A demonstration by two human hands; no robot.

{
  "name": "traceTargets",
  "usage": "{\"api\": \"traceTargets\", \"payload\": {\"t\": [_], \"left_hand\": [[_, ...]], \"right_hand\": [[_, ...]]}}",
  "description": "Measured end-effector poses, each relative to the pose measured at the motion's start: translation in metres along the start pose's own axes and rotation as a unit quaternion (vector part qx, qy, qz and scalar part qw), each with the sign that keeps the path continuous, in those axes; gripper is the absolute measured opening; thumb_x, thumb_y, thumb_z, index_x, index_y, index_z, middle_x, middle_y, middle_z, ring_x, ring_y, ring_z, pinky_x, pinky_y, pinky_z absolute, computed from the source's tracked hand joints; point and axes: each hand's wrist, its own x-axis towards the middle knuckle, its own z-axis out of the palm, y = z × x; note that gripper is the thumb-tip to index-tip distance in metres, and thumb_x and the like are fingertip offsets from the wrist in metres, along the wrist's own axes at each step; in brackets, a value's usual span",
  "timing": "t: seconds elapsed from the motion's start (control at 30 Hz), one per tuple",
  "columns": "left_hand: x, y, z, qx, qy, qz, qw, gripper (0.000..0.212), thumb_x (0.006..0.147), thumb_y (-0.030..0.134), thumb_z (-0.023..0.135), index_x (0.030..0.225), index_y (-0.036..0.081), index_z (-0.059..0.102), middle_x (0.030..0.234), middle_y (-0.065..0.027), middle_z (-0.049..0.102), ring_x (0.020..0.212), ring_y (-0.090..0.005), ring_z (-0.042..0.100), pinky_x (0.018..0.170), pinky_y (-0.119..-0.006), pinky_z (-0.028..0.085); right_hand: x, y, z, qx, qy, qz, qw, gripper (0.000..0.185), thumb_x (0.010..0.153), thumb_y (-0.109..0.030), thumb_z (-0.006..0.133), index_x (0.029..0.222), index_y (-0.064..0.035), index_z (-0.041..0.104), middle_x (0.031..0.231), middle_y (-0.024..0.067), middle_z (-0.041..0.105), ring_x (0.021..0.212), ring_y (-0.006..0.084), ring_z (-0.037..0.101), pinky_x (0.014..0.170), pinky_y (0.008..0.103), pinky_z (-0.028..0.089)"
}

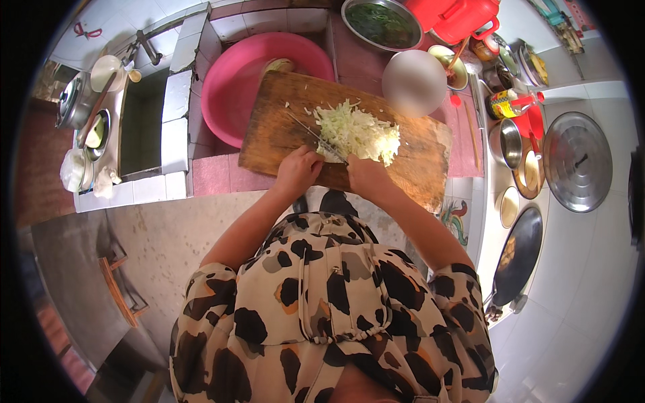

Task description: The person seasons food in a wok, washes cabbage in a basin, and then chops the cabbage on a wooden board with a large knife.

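Shredded cabbage lies in a heap on a worn wooden cutting board. My right hand is closed around the handle of a kitchen knife, whose blade slants up and left along the heap's near left side. Beside the blade, at the board's near edge, is my left hand with its fingers curled; whether anything is under them is hidden. A pale piece of vegetable shows behind the board, in a pink plastic basin.
The board overlaps the basin's rim. Behind it stands a metal bowl of leafy greens in water. A blurred round thing is at the board's far right corner. A tiled sink lies left; a black pan and a metal lid are right.
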Motion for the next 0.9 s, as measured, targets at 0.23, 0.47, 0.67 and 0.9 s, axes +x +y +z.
{"api": "traceTargets", "payload": {"t": [0.23, 0.47, 0.67, 0.9], "left_hand": [[0.014, 0.003, -0.008, -0.003, -0.033, 0.056, 0.998, 0.022, 0.073, 0.008, 0.065, 0.094, 0.008, 0.061, 0.095, -0.0110, 0.059, 0.092, -0.0324, 0.058, 0.075, -0.040, 0.049], [-0.009, 0.002, -0.034, 0.034, -0.022, -0.026, 0.999, 0.034, 0.072, 0.006, 0.064, 0.105, 0.008, 0.058, 0.099, -0.0136, 0.060, 0.096, -0.0334, 0.056, 0.081, -0.041, 0.047], [-0.097, -0.068, -0.114, 0.105, 0.164, -0.178, 0.965, 0.033, 0.075, 0.006, 0.067, 0.107, 0.006, 0.057, 0.096, -0.0156, 0.062, 0.086, -0.0350, 0.060, 0.076, -0.041, 0.049], [-0.072, -0.061, -0.122, 0.291, 0.186, -0.104, 0.933, 0.038, 0.076, 0.010, 0.069, 0.111, 0.004, 0.057, 0.108, -0.0165, 0.060, 0.103, -0.0340, 0.056, 0.087, -0.042, 0.045]], "right_hand": [[0.008, 0.022, 0.000, 0.060, 0.059, 0.003, 0.996, 0.018, 0.088, -0.018, 0.050, 0.090, -0.0007, 0.050, 0.071, 0.0245, 0.060, 0.073, 0.0445, 0.059, 0.066, 0.0515, 0.047], [-0.018, 0.023, -0.015, 0.095, 0.029, 0.050, 0.994, 0.023, 0.088, -0.022, 0.050, 0.096, -0.0003, 0.050, 0.072, 0.0263, 0.059, 0.073, 0.0452, 0.058, 0.065, 0.0526, 0.045], [-0.042, 0.039, -0.053, 0.121, 0.097, 0.081, 0.985, 0.022, 0.089, -0.022, 0.050, 0.098, -0.0026, 0.051, 0.070, 0.0258, 0.058, 0.069, 0.0454, 0.057, 0.063, 0.0528, 0.044], [-0.066, 0.099, -0.062, -0.019, 0.156, 0.157, 0.975, 0.018, 0.087, -0.019, 0.051, 0.099, -0.0052, 0.050, 0.068, 0.0217, 0.061, 0.067, 0.0420, 0.060, 0.061, 0.0526, 0.045]]}}
